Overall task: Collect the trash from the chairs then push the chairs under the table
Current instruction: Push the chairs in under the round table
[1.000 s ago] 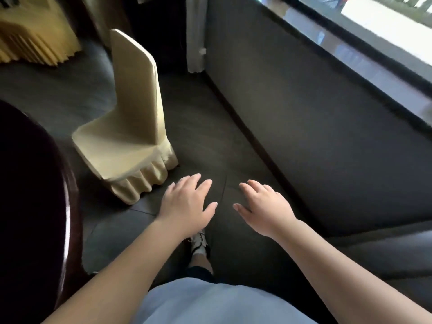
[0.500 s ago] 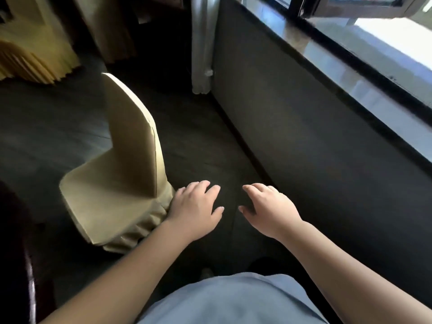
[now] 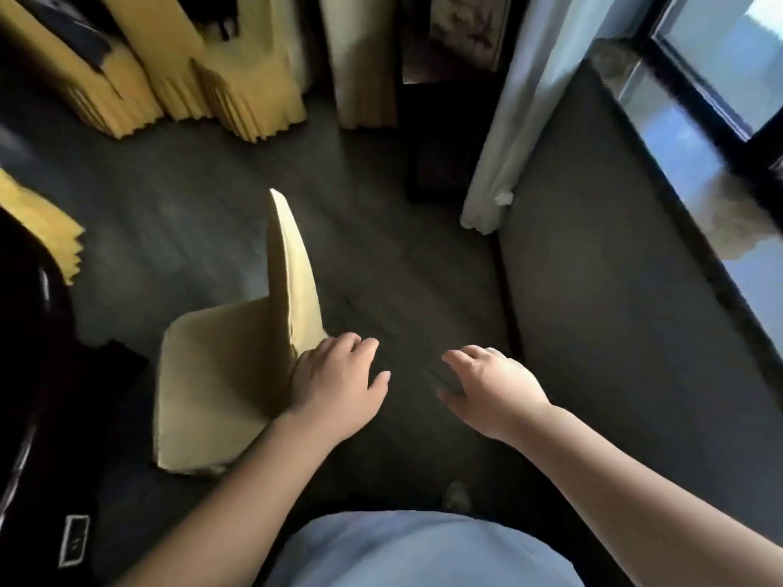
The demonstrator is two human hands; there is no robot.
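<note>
A cream-covered chair (image 3: 220,374) stands on the dark floor just ahead and left of me, its seat bare and facing the dark table (image 3: 29,374) at the left edge. My left hand (image 3: 339,383) hovers at the lower rear of the chair's backrest, fingers relaxed; whether it touches the cover is unclear. My right hand (image 3: 491,387) is held out over the floor to the right, fingers loosely bent, holding nothing. No trash shows on the seat.
More yellow-skirted chairs (image 3: 237,91) stand at the back left, and another skirt (image 3: 38,230) shows at the left. A grey wall (image 3: 614,290) with a window sill runs along the right. A white curtain (image 3: 504,133) hangs at the corner.
I have stepped closer to the chair, which now lies right by my left hand. My view has tilted up, showing more chairs at the back.
</note>
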